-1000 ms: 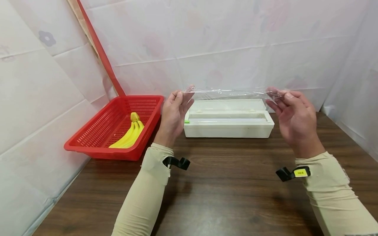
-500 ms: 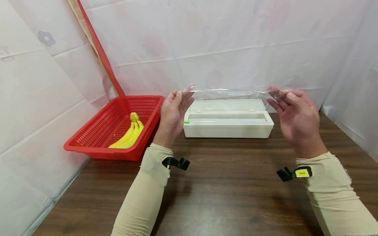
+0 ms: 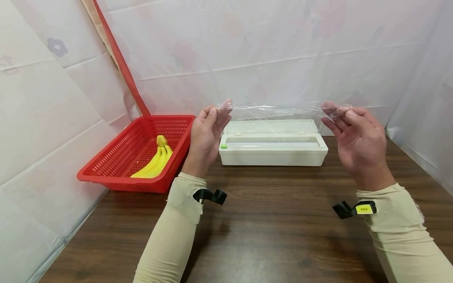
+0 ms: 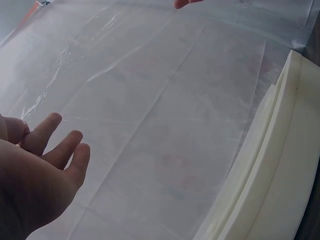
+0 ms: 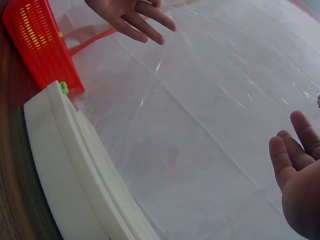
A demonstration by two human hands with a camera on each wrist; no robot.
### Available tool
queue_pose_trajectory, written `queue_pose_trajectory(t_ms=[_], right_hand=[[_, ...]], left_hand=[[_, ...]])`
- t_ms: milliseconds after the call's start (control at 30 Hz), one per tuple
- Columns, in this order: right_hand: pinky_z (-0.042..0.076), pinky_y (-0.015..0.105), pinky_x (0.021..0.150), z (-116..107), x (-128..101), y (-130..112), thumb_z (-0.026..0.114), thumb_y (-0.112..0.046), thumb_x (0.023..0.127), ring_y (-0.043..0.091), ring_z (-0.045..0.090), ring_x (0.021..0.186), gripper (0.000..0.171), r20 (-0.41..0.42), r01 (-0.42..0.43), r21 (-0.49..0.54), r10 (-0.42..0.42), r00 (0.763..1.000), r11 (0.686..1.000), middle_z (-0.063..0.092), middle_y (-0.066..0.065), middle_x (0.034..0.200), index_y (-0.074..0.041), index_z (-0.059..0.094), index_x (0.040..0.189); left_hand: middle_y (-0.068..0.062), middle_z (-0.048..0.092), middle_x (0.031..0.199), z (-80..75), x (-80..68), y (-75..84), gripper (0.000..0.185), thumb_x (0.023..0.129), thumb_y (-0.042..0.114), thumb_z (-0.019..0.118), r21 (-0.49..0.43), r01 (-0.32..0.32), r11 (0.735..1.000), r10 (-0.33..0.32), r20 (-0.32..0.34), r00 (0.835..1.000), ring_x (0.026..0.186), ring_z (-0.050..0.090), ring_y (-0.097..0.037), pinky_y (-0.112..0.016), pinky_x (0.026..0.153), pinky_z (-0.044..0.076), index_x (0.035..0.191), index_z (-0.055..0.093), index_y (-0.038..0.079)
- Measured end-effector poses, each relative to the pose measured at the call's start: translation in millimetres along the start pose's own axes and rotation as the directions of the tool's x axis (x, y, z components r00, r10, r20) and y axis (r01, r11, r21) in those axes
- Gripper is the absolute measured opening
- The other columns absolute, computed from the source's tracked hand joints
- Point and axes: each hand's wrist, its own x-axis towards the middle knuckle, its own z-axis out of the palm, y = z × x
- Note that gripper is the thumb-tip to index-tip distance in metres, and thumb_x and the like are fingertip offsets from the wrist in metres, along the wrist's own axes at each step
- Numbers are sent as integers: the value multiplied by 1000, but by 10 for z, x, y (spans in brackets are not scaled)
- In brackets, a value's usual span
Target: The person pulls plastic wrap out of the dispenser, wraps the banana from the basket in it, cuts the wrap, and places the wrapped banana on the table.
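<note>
Left hand (image 3: 207, 131) and right hand (image 3: 354, 135) pinching cling film (image 3: 276, 112) corners above dispenser box (image 3: 272, 151). Film looking featherlight, limp, clingy, tear-prone; gripping edges, keeping taut.

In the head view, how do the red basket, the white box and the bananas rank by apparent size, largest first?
1. Red basket and white box look about alike, so I do not rank them.
2. Bananas, clearly smallest.

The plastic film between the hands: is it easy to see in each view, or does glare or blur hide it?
Head view: the film is nearly invisible, marked only by thin bright glints between the left hand and right hand. Left wrist view: soft, with faint glare streaks at upper left. Right wrist view: creases catch light; the white box looks curved by the lens.
</note>
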Motion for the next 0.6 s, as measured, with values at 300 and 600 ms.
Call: queue_pose_trajectory(t_ms=[300,600], right_hand=[[48,49,99,55,-11,18,46,6,102,45,58,121,15,17,77,-106,-75,997,991,65,34,115,17,57,99],[46,51,101,82,-13,-6,39,9,102,47,56,121,20,48,66,-35,-64,997,997,61,39,118,21,55,102]], left_hand=[[-20,61,133,24,3,33,13,107,12,44,-12,-14,1000,14,-7,1000,124,59,-31,-41,107,43,97,50,8],[-18,62,132,35,-5,64,12,107,13,45,-9,-23,1000,23,-3,1000,123,60,-32,-40,104,45,100,52,7]])
